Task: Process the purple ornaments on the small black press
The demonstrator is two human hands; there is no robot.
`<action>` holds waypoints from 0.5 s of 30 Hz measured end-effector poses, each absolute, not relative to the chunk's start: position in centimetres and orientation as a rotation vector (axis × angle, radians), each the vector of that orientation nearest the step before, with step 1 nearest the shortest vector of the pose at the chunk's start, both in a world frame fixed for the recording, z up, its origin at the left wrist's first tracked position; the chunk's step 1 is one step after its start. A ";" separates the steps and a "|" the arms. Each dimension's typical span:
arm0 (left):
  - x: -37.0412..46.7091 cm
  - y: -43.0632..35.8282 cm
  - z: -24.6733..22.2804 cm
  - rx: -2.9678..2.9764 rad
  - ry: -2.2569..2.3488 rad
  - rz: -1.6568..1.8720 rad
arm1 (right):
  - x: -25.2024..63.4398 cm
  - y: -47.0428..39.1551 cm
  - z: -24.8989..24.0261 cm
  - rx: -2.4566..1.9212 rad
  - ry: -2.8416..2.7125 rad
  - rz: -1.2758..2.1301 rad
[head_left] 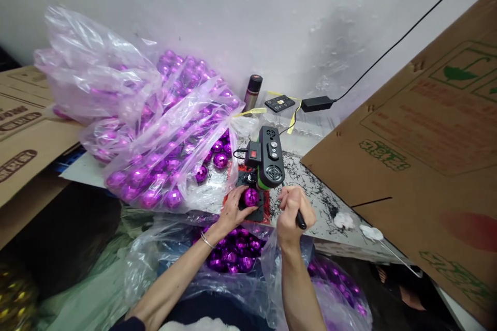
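A shiny purple ball (251, 197) sits at the base of a small black machine (271, 158), under its head. My left hand (234, 210) is at the ball's left and near side, thumb and fingers curved round it. To the right of the machine, my right hand (295, 212) is closed in a fist round a black handle (300, 220), whose end sticks out below the fingers. A clear bag (155, 150) full of purple balls lies to the left, with several loose balls (220, 160) by its mouth.
More purple balls (235, 253) lie in an open bag below the table edge. A large cardboard box (427, 155) stands at the right, another (23, 129) at the left. Behind the machine are a spray can (253, 92), a black scale (280, 103) and a power adapter (317, 104). Black shreds litter the tabletop (310, 181).
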State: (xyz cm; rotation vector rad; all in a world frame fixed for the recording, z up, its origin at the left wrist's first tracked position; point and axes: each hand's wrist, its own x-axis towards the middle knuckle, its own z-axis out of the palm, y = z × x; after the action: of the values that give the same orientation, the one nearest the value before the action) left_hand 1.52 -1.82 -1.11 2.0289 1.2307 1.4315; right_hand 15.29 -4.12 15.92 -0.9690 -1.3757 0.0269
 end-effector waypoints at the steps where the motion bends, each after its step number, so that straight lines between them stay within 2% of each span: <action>1: 1.0 -2.7 -1.0 2.052 1.203 1.455 | 15.3 -4.2 16.2 -0.974 -1.381 0.037; 9: -5.8 -12.7 -1.2 2.504 1.065 1.116 | 15.1 -4.7 14.4 -0.927 -1.447 -0.054; 12: -6.3 -11.7 -0.2 2.489 1.046 1.205 | 14.9 -4.8 14.2 -0.935 -1.438 -0.048; 15: -6.1 -6.5 2.3 2.364 1.205 1.431 | 14.8 -4.8 14.2 -0.929 -1.441 -0.057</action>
State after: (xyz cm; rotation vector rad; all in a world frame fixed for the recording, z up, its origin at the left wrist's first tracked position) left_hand -6.08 -6.47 2.32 2.3644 1.2047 1.4314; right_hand 14.83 -4.80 14.19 -0.9292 -1.4412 -0.0569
